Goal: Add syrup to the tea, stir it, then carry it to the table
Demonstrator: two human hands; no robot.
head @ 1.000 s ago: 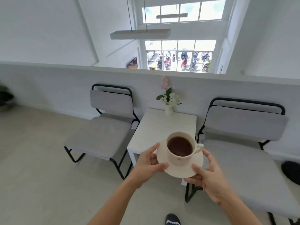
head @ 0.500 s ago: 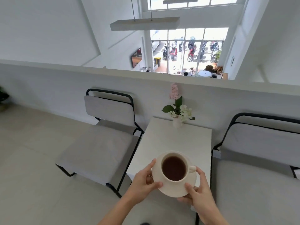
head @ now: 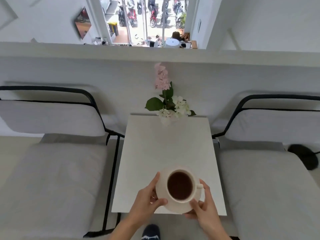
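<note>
While I held the round white ceramic saucer (head: 180,206) by its rim, my left hand (head: 144,201) and right hand (head: 204,207) each curled closed on opposite sides, the white cup of dark tea (head: 180,186) rode level over the near edge of the small white square table (head: 166,149); bare tabletop lay straight ahead.

Glossy ceramic cup (head: 181,196), matt table (head: 166,153)
</note>
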